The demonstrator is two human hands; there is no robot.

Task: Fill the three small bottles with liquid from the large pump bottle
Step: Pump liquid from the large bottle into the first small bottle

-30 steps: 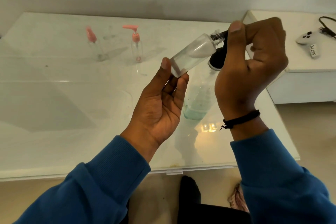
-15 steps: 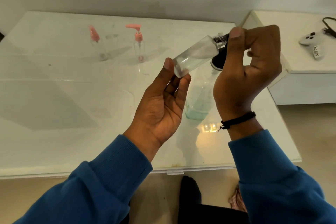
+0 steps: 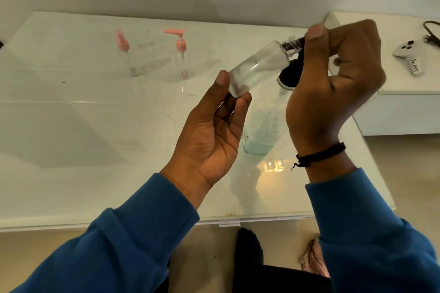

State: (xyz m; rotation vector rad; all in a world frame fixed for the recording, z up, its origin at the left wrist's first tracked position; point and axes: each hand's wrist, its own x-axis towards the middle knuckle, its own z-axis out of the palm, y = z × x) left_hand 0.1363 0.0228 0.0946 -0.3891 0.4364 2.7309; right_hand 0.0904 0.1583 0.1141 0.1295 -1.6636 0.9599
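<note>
One small bottle (image 3: pixel 258 68) lies tilted in my left hand (image 3: pixel 212 135)'s fingertips. My right hand (image 3: pixel 333 83) grips the pump (image 3: pixel 289 72); two pink-topped bottles (image 3: pixel 182 59) stand beyond.

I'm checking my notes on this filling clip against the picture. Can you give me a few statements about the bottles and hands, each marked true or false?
1. The left hand holds the small clear bottle by its base. True.
2. That bottle stands upright on the table. False: it is tilted, in the air.
3. The right hand is at the bottle's neck. True.
4. Two pink-topped bottles lie on their sides. False: both stand upright.
5. The large pump bottle is full. False: only a shallow bluish layer shows at its bottom.
</note>
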